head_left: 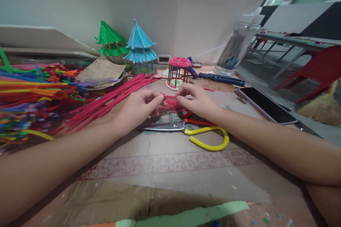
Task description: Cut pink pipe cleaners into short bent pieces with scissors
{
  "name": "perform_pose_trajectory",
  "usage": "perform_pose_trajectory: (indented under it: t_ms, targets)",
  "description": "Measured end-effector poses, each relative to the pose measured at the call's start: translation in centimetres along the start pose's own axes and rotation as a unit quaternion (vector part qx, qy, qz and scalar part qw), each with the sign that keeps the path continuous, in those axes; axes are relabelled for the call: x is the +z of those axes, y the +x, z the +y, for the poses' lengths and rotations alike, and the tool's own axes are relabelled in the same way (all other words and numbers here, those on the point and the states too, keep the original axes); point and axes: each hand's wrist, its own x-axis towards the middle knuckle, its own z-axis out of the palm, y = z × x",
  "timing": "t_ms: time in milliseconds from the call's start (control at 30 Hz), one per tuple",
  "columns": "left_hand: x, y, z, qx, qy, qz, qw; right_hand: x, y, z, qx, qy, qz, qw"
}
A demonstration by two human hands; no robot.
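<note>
At the surface's left edge lies a heap of mixed pipe cleaners (29,95), with pink stems (106,101) fanning toward the middle. There the left hand (135,108) and right hand (195,101) both pinch a small pink woven piece (170,102) above the scissors (186,129). Uneven pulling could likely loosen the weave, and a dropped wrist might catch the blades.

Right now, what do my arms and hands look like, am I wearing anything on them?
Both arms are bare as far as the picture shows: no sleeves, gloves, watch or bracelets. The left hand and right hand show no rings on the visible fingers. Fingernails look short and unpainted.
</note>
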Motion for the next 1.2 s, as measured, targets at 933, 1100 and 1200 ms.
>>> perform_pose_trajectory:
  t_ms: [933,1100,1200]
  targets:
    - [0.09,0.05,0.19,-0.006,-0.023,0.001,1.000,0.24,0.08,0.08,0.010,-0.023,-0.009,1.000]
    - [0.08,0.19,0.05,-0.007,-0.031,0.001,0.999,0.23,0.10,0.14,0.015,-0.010,-0.015,1.000]
    - [0.08,0.20,-0.04,-0.006,-0.026,0.000,1.000,0.23,0.11,0.08,0.016,-0.010,-0.018,1.000]
